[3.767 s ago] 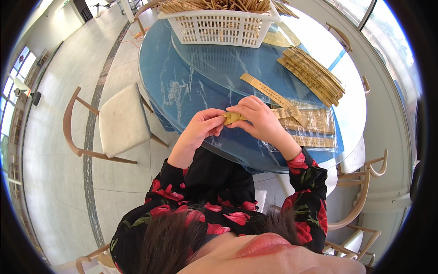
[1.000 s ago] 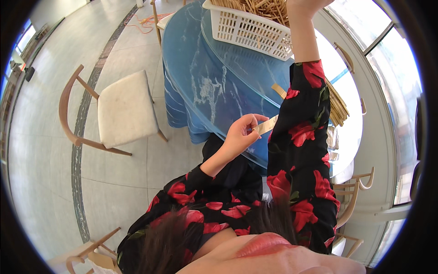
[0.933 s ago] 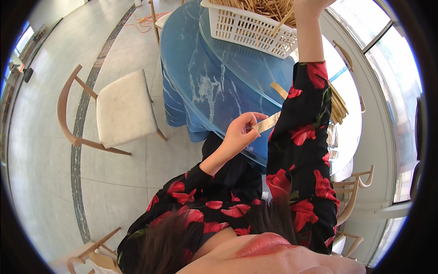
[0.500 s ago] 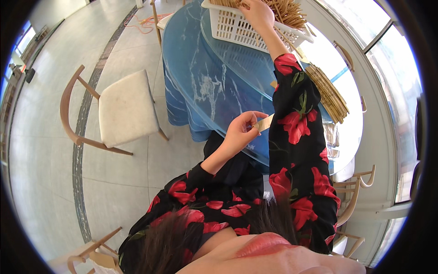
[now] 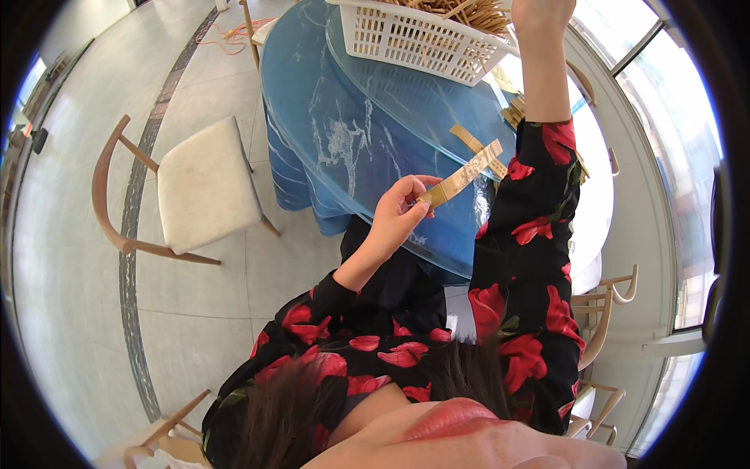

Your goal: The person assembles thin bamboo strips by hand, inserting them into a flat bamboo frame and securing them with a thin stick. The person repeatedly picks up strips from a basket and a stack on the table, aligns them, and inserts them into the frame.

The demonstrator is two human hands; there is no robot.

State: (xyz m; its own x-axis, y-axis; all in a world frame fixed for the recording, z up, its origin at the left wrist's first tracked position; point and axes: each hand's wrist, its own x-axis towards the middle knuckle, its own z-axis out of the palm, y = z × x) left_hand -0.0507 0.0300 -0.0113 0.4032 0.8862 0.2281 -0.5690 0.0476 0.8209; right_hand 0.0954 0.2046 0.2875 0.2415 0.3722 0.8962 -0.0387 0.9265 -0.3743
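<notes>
My left hand [image 5: 398,215], over the near edge of the blue table [image 5: 308,148], pinches one end of a gold paper strip [image 5: 469,170]. The strip slants up to the right, its far part pale and shiny. Beyond it, another gold strip [image 5: 462,137] lies on the table. My right hand [image 5: 544,14] is stretched far forward at the top edge, just right of a white plastic basket [image 5: 426,48]. Its fingers are cut off by the picture, so what they hold is hidden. Thin brown sticks [image 5: 473,16] fill the basket. My right arm partly covers a bundle of sticks [image 5: 513,112].
A shiny clear wrapper [image 5: 483,205] lies beside my right sleeve. A cream-seated wooden chair [image 5: 207,187] stands to the left, and another wooden chair [image 5: 601,320] to the right. An orange cord [image 5: 234,35] runs over the floor at the far left.
My right hand has left the sticks in the basket and moved right, to the top edge. The gold strip in my left hand, partly hidden before, now shows along its length.
</notes>
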